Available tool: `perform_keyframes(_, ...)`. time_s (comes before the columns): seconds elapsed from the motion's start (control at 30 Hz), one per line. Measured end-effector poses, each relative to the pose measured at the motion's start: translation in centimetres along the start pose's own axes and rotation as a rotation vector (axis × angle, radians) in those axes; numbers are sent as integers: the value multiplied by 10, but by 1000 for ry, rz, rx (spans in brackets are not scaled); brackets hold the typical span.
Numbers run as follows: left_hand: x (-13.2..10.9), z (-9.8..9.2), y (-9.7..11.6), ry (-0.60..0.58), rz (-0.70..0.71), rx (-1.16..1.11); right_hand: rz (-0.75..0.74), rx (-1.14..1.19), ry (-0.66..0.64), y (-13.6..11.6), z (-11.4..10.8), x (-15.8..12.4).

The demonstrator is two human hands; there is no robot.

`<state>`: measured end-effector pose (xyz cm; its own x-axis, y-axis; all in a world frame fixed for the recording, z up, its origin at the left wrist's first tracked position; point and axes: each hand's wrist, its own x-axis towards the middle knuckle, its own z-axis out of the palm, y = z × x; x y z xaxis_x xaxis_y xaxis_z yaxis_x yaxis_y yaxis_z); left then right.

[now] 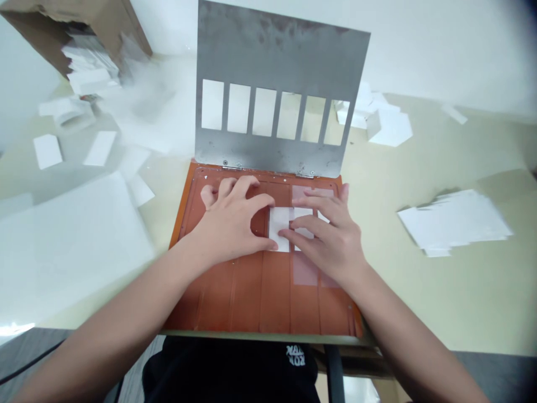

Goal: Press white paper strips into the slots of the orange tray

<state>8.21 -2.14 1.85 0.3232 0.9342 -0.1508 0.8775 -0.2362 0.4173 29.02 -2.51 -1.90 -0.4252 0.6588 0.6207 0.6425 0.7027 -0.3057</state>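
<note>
A small white card (275,222) lies on an orange-brown hinged board (243,291). My left hand (235,215) has its thumb and index finger at the card's lower and upper edges, gripping it, while its other fingers arch over the board. My right hand (331,232) reaches in from the other side with fingers apart, thumb tip on the same card and fingertips over a second white card (304,242). Clear film strips (305,271) show under and around the cards on the right. The right hand partly hides another white piece there.
A grey metal plate (277,50) with a row of cut-out windows stands raised behind the board. Loose white cards (457,221) lie to the right and stacked white blocks (388,126) behind. A cardboard box (113,28), white sheets (79,235) and cards (47,151) occupy the left.
</note>
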Motion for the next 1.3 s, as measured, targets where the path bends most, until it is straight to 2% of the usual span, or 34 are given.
perform_keyframes(0.23,0,0,-1,-3,9,-3,-38,-36,9,-1,-1,-1)
perform_keyframes(0.5,1,1,-1,-6,14,-9,-39,52,-39,-3,0,-1)
perform_keyframes(0.63,1,0,-1,-10,18,-7,-101,23,-34,-5,-2,0)
perform_keyframes(1.0,1,0,0,-11,7,-15,-115,40,-141,-7,-3,-1)
perform_keyframes(1.3,1,1,1,8,24,12,-160,32,-164,-6,-5,1)
